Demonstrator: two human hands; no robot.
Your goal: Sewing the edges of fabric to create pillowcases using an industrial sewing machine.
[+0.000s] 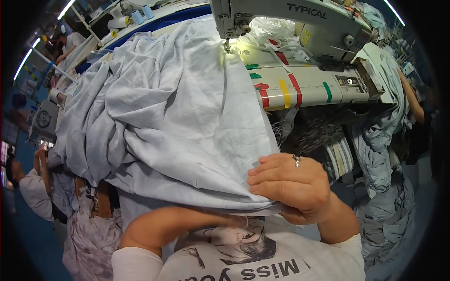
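Note:
A large light grey-blue cloth lies in heavy folds across the sewing table and drapes down toward me. Its far end runs under the presser foot of a sewing machine. My right hand, with a ring on one finger, is closed on the near right corner of the cloth, fingers on top and thumb side beneath. From the lower left my left forearm reaches across in front of my body, just below the cloth's near edge. The left hand's fingers are hidden or blurred there.
Coloured tape strips mark the machine bed. White scraps lie behind the needle. Thread cones stand at the far left. Heaped cloth hangs at right, more at lower left. A person works at far left.

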